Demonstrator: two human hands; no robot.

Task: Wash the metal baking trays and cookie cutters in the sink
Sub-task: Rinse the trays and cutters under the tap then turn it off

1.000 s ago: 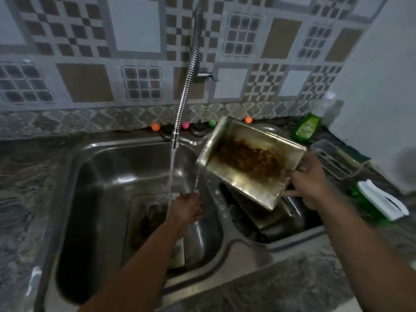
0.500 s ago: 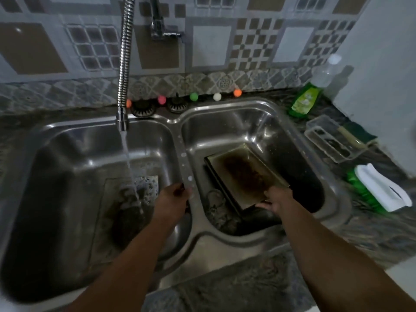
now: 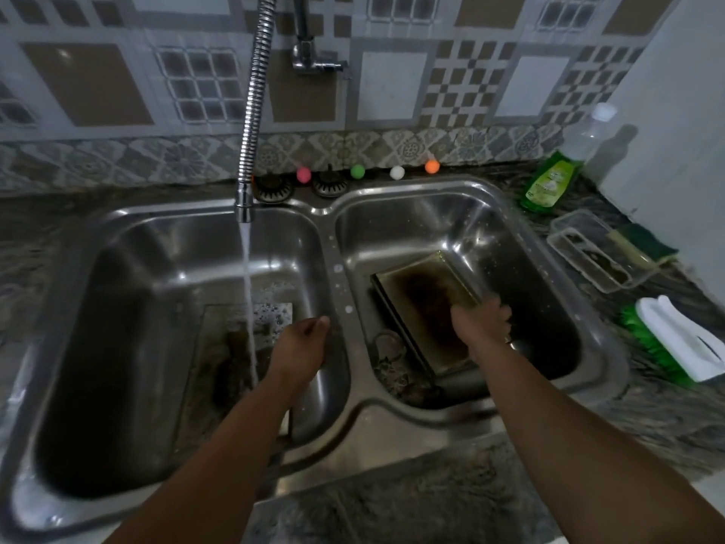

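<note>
A: What is in the double sink (image 3: 600, 359)?

B: Its right basin holds a burnt metal baking tray (image 3: 425, 304), tilted on other dark trays, with small pieces I cannot make out beside it. The left basin holds another tray (image 3: 219, 347) under the running water (image 3: 248, 292).

A: And the hands?

B: The right hand (image 3: 480, 321) closes on the burnt tray's right edge. The left hand (image 3: 302, 347) hangs loosely curled in the left basin, holding nothing.

A: Right of the sink?

B: A green soap bottle (image 3: 549, 182), label unreadable; a clear plastic tub (image 3: 588, 253) holding a little dark residue; a white-handled green brush (image 3: 678, 339).
</note>
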